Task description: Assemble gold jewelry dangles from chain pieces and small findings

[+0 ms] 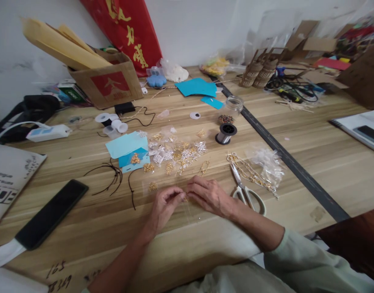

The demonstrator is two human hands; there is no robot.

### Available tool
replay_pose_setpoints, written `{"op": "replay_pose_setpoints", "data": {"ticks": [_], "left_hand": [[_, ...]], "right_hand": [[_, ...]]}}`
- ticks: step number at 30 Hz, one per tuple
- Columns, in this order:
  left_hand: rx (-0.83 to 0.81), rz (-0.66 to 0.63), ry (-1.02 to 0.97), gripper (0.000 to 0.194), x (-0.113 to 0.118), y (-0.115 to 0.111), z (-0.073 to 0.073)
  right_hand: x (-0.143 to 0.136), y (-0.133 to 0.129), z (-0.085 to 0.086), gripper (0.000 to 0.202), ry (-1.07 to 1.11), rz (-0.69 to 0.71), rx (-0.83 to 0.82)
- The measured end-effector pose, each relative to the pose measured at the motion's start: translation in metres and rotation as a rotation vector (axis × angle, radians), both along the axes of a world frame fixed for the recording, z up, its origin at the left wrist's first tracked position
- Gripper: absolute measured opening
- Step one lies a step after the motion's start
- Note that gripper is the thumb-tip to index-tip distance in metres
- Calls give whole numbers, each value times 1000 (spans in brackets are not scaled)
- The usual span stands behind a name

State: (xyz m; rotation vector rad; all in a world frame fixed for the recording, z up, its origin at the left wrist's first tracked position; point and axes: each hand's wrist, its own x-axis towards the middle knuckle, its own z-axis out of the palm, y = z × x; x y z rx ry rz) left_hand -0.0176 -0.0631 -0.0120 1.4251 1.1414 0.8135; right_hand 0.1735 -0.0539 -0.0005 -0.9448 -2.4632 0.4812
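My left hand (165, 205) is closed, with thumb and forefinger pinched on a tiny gold-coloured piece (185, 198), too small to name. Close against it, my right hand (210, 196) has its fingers bent together at the same spot; what they grip is hidden. Just beyond my hands lie small bags of silver findings (162, 155) and gold findings (148, 167). A loop of gold chain (203, 167) rests past my right knuckles. White-handled scissors (247, 193) lie partly open beside my right wrist, near gold and silver chains (251, 173).
A spool of wire (226, 133) and a glass jar of beads (231, 110) stand farther back. Blue cards (126, 145) and black cords (112, 173) lie to the left, beyond a black phone (53, 213). A dark metal ruler (281, 148) crosses the table on the right.
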Motion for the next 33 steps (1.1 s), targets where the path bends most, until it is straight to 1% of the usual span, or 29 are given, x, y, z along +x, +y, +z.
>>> {"op": "replay_pose_setpoints", "data": {"ticks": [5,12,17,22,27,33], "left_hand": [[0,-3,10,18,0,1,-1],[1,26,21,18,1,0,1],[-1,41,-9,17,2,2,-1],[13,57,10,12,2,2,-4],[55,57,64,11,3,-1,-3],[79,43,115,14,4,-4,3]], "right_hand": [[-1,1,-3,19,-8,5,20],[-3,-1,-9,16,-23,-28,52],[-7,-3,-8,15,-36,-48,81],[-10,-7,-6,15,-40,-51,117],[-12,-9,-5,16,-51,-73,68],[-13,-10,-5,17,-60,-60,42]]}}
